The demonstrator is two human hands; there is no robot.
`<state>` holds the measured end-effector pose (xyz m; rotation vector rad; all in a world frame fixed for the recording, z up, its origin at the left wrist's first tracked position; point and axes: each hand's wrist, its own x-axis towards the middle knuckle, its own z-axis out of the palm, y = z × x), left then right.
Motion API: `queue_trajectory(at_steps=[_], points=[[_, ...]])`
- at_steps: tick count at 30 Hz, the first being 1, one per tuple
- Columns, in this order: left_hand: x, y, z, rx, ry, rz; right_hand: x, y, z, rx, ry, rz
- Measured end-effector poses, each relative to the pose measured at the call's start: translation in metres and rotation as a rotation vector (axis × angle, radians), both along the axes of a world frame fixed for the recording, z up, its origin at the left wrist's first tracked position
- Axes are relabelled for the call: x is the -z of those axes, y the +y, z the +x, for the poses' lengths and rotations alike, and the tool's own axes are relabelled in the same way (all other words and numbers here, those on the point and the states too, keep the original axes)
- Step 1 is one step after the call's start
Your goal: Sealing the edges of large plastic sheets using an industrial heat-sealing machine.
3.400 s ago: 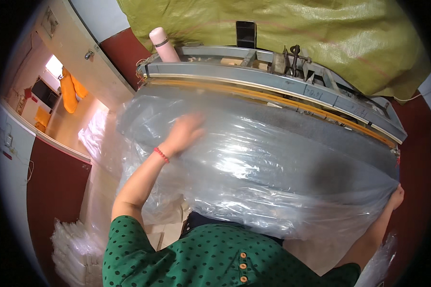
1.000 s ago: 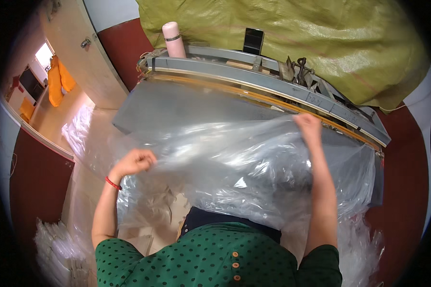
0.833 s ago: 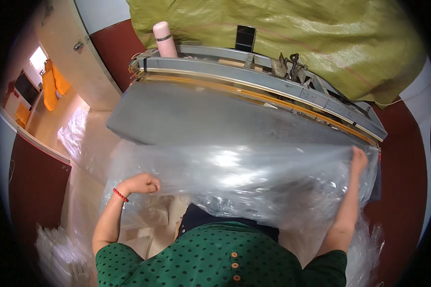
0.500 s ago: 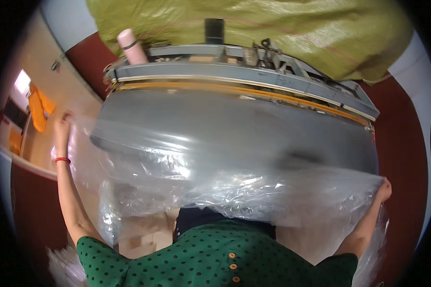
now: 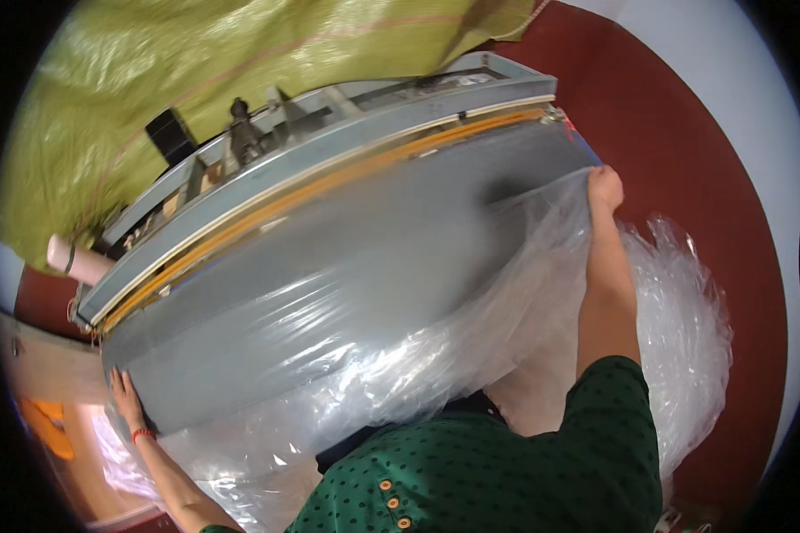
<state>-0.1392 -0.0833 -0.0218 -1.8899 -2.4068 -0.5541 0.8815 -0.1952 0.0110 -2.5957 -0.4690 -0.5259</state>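
A sheet of clear plastic film (image 5: 418, 355) is spread over a long grey tabletop (image 5: 329, 240), wrinkling and hanging down along the near edge. My right hand (image 5: 605, 188) is closed on the film's edge by the table's far right corner and pulls it into a raised fold. At the left end of the table, my left hand (image 5: 126, 400) lies with its fingers stretched out on the film-covered surface. A red bracelet (image 5: 144, 434) circles my left wrist.
Behind the tabletop run an orange strip (image 5: 329, 182) and a grey metal frame (image 5: 316, 147) holding tools. A pink bottle (image 5: 80, 259) and a black phone-like slab (image 5: 171, 138) rest there. Yellow-green woven sheeting (image 5: 240, 53) covers the back. Bunched film (image 5: 684, 346) spreads at the right.
My view has turned to the right. My right hand has carried the film edge up to the table's far right corner. My left hand has come down onto the table's left end, fingers spread.
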Motion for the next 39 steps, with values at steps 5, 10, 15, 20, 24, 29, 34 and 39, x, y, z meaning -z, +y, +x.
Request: queue_trajectory(at_steps=[5, 10, 15, 20, 24, 29, 34, 39], points=[[-0.003, 0.013, 0.002, -0.145, 0.215, 0.220, 0.008, 0.005, 0.007, -0.048, -0.084, -0.105], [-0.049, 0.014, 0.188, 0.245, -0.265, 0.495, 0.014, 0.019, 0.005, -0.145, -0.091, -0.097], [-0.106, -0.088, 0.488, 1.282, -0.583, -0.068, 0.010, 0.005, 0.011, -0.114, -0.103, -0.117], [-0.120, -0.140, 0.637, 1.889, -0.051, -0.006, 0.017, 0.012, 0.012, -0.115, -0.096, -0.090], [-0.097, -0.122, 0.693, 1.810, -0.034, 0.007, 0.013, 0.013, 0.002, -0.151, -0.102, -0.081], [-0.116, -0.093, 0.636, 1.700, 0.200, -0.164, 0.021, 0.013, 0.010, -0.159, -0.134, -0.105], [-0.118, -0.056, 0.495, 1.246, 0.343, -0.335, 0.013, 0.005, 0.012, -0.170, -0.172, -0.107], [-0.125, -0.057, 0.421, 1.024, 0.180, -0.272, 0.008, 0.010, 0.005, -0.177, -0.127, -0.139]])
